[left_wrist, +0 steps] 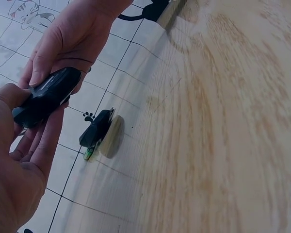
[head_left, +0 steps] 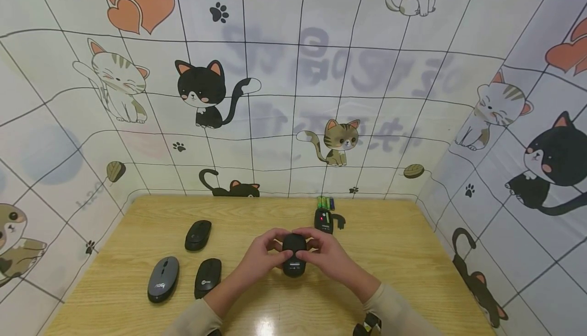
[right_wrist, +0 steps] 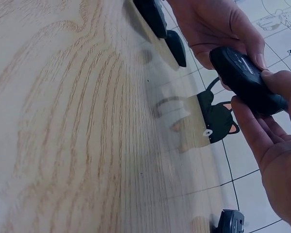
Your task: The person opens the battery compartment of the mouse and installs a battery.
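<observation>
A black computer mouse is held off the table between both hands, with its labelled side toward the head camera. The left hand grips its left edge, thumb on the labelled face and fingers around the side. On the opposite edge, the right hand holds it the same way, both thumbs close together. In the left wrist view the mouse is tilted between the hands. Just beyond the right hand lies another black mouse with its battery bay uncovered and a red light showing. A dark cover piece lies beside it.
Several batteries stand in a row at the table's back edge. To the left lie a black mouse, a grey mouse and another black mouse. Dark items sit by the right sleeve, partly cut off. A cat-print sheet backs the table.
</observation>
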{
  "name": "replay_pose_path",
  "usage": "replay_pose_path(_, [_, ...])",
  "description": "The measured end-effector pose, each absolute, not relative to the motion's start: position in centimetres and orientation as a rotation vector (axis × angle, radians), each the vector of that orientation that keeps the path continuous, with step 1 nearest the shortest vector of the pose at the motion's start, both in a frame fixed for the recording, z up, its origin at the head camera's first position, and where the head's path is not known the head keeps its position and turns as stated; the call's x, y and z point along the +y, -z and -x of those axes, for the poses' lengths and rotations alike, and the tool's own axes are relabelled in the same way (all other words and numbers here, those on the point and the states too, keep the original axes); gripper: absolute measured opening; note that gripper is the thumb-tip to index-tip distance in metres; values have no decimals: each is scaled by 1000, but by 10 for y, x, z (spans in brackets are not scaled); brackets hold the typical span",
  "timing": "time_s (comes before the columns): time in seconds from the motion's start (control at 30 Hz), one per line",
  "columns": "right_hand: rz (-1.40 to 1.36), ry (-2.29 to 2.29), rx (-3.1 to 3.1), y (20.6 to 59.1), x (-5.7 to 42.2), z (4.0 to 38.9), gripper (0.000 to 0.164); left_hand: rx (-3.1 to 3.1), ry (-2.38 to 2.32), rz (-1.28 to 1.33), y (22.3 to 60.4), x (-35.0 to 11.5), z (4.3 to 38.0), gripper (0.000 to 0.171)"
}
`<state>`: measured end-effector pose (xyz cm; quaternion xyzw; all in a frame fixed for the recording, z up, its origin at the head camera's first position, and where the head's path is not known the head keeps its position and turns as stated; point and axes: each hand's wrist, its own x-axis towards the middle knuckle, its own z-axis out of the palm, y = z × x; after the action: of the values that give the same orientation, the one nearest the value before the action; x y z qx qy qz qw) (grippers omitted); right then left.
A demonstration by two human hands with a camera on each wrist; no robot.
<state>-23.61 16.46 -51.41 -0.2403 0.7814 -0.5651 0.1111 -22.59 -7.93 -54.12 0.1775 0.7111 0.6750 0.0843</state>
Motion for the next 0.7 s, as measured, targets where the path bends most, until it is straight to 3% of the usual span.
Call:
replay_pose_path(0.47, [711,1707,2396,516,165,238,47,2154,-1971,-511,542,-77,227,40])
replay_pose_path(0.7, [669,1769,2484,516,167,241,41,2159,-1936,-492,542,-75,226,40])
